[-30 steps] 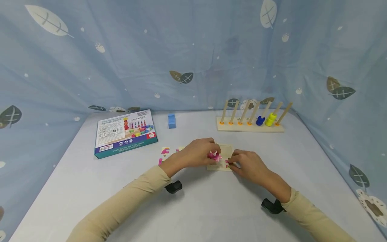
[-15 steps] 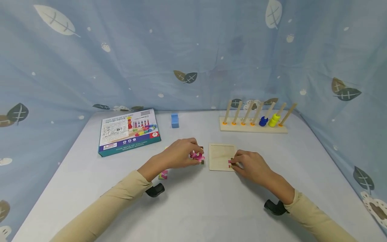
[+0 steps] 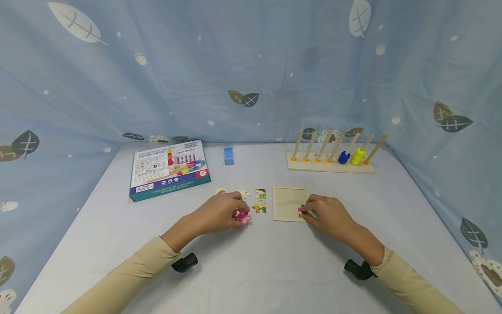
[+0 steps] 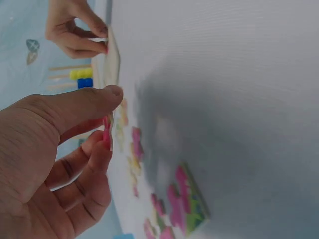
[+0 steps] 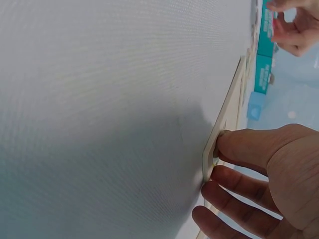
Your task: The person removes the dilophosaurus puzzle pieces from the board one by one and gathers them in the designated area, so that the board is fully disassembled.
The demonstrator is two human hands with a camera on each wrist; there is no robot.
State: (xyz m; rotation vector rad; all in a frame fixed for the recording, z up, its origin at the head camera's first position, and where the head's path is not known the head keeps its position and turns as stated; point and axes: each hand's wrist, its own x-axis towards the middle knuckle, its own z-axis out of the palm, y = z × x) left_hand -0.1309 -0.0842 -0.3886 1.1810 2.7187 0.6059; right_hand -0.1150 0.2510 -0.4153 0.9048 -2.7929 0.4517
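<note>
1. The left hand [image 3: 219, 212] pinches a pink jigsaw piece [image 3: 241, 216] low over the pale table [image 3: 251, 270].
2. The right hand [image 3: 327, 214] grips the square wooden puzzle tray [image 3: 288, 201] by its near right edge, a small pink piece [image 3: 300, 212] at its fingertips.
3. Loose colourful puzzle pieces [image 3: 259, 200] lie between both hands.

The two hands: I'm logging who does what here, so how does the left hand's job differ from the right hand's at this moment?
The left hand pinches a pink puzzle piece out on the table, left of the wooden puzzle tray; the right hand grips that tray's near right corner, a bit of pink showing at its fingertips. The left hand sits beside loose pieces; the right has none near it. Both rest low on the table, fingers curled.
</note>
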